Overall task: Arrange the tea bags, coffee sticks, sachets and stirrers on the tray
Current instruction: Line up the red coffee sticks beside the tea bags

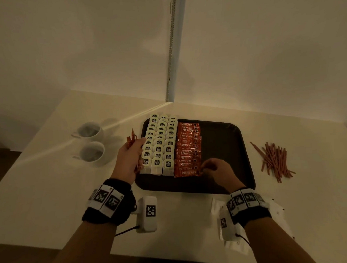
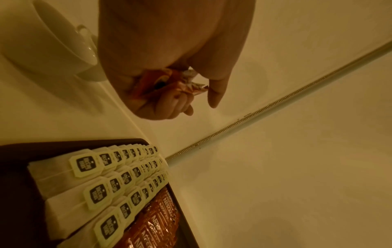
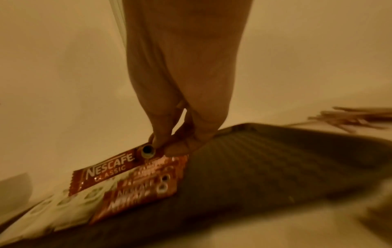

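A dark tray (image 1: 226, 140) lies on the white table. Three rows of tea bags (image 1: 159, 144) fill its left part, and a column of red coffee sticks (image 1: 189, 148) runs beside them. My left hand (image 1: 132, 154) hovers at the tray's left edge and grips a bundle of red coffee sticks (image 2: 169, 82). My right hand (image 1: 213, 167) pinches the right end of one coffee stick (image 3: 110, 169) at the near end of the column, held tilted just above the sticks below it. Brown stirrers (image 1: 274, 161) lie in a loose heap right of the tray.
Two white cups (image 1: 91, 142) stand left of the tray. White sachets (image 1: 217, 206) lie on the table near the front edge, partly hidden by my right wrist. The right half of the tray is bare. Walls meet in a corner behind the table.
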Demonstrator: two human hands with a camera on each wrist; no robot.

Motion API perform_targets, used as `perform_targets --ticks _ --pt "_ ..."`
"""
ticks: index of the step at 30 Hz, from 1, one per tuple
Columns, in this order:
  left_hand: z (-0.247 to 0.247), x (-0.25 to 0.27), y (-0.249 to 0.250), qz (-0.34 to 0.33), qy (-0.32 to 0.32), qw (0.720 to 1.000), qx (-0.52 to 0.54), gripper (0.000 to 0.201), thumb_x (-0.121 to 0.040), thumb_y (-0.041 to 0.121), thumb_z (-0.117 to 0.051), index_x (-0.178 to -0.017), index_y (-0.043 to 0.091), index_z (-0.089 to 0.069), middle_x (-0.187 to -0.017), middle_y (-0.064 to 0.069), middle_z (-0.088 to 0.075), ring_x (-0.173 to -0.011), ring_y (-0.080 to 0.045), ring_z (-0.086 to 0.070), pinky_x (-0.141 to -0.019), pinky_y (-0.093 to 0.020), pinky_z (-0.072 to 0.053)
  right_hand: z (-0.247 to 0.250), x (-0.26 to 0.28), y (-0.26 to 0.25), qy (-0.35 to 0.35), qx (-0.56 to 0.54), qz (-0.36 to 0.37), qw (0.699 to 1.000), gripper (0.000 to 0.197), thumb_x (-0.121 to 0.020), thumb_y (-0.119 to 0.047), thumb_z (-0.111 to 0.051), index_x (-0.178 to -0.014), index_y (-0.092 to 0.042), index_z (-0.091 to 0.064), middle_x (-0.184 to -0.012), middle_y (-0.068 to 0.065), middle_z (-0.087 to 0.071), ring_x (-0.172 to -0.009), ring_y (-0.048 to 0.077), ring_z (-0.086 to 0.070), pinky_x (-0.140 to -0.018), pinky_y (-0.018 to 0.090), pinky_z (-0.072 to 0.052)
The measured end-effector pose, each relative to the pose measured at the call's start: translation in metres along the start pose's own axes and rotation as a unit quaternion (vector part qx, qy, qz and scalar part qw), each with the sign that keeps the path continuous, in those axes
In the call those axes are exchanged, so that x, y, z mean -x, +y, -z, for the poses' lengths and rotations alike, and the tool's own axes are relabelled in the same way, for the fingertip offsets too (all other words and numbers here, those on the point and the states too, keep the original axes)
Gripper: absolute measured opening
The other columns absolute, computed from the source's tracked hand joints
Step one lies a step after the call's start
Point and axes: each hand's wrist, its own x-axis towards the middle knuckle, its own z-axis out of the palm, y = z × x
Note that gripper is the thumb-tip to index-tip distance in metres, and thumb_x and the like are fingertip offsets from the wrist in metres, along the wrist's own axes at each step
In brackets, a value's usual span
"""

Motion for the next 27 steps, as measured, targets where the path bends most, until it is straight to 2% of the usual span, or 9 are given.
perform_targets --ticks 4,9,12,20,25,27 --pt "0.002 0.002 -0.005 0.024 0.003 1.000 0.002 0.014 -0.092 0.023 -0.055 -0.080 0.019 -0.050 -0.058 0.005 -0.039 -0.041 -0.008 -0.032 -0.037 -0.020 -0.028 -0.020 0.002 0.016 -0.024 -0.011 -0.069 0.997 0.012 -0.082 -0.008 -0.068 -0.090 -0.016 -0.064 -0.095 -0.005 -0.061 -0.091 0.011 -0.059 -0.065 0.011 -0.042" --pt "0.003 0.005 -0.008 0.038 -0.004 0.999 0.001 0.013 -0.093 0.022 -0.049 -0.081 0.019 -0.048 -0.062 0.004 -0.044 -0.046 -0.010 -0.037 -0.038 -0.019 -0.030 -0.035 -0.002 0.022 0.016 -0.017 -0.091 0.996 0.013 -0.083 -0.008 -0.068 -0.092 -0.016 -0.063 -0.096 -0.005 -0.060 -0.091 0.009 -0.055 -0.077 0.017 -0.041" --pt "0.004 0.004 -0.008 0.039 -0.001 0.999 -0.002 0.013 -0.093 0.021 -0.050 -0.080 0.019 -0.047 -0.061 0.004 -0.044 -0.043 -0.009 -0.037 -0.038 -0.018 -0.029 -0.039 -0.007 0.020 0.041 -0.020 -0.102 0.994 0.012 -0.084 -0.009 -0.067 -0.094 -0.015 -0.064 -0.099 -0.002 -0.062 -0.093 0.011 -0.057 -0.074 0.017 -0.042" --pt "0.006 0.001 -0.009 0.038 -0.004 0.999 -0.009 0.012 -0.093 0.020 -0.050 -0.081 0.019 -0.048 -0.062 0.004 -0.045 -0.044 -0.009 -0.037 -0.037 -0.019 -0.029 -0.040 -0.013 0.013 0.054 -0.004 -0.103 0.993 0.015 -0.086 -0.008 -0.063 -0.101 -0.011 -0.064 -0.109 0.003 -0.062 -0.095 0.010 -0.053 -0.082 0.022 -0.043" --pt "0.007 0.001 -0.009 0.049 -0.009 0.999 -0.021 0.010 -0.093 0.020 -0.047 -0.090 0.014 -0.053 -0.064 0.001 -0.052 -0.043 -0.008 -0.045 -0.038 -0.020 -0.033 -0.040 -0.013 0.012 0.052 0.019 -0.115 0.992 0.018 -0.085 -0.011 -0.066 -0.102 -0.009 -0.062 -0.100 0.002 -0.060 -0.089 0.010 -0.053 -0.075 0.020 -0.040" --pt "0.005 0.001 -0.008 0.047 -0.010 0.998 -0.032 0.012 -0.094 0.019 -0.046 -0.093 0.012 -0.055 -0.069 -0.001 -0.057 -0.047 -0.011 -0.049 -0.043 -0.022 -0.036 -0.040 -0.013 0.011 0.055 0.028 -0.112 0.992 0.018 -0.084 -0.011 -0.067 -0.101 -0.008 -0.062 -0.096 0.000 -0.058 -0.087 0.010 -0.053 -0.073 0.020 -0.040"
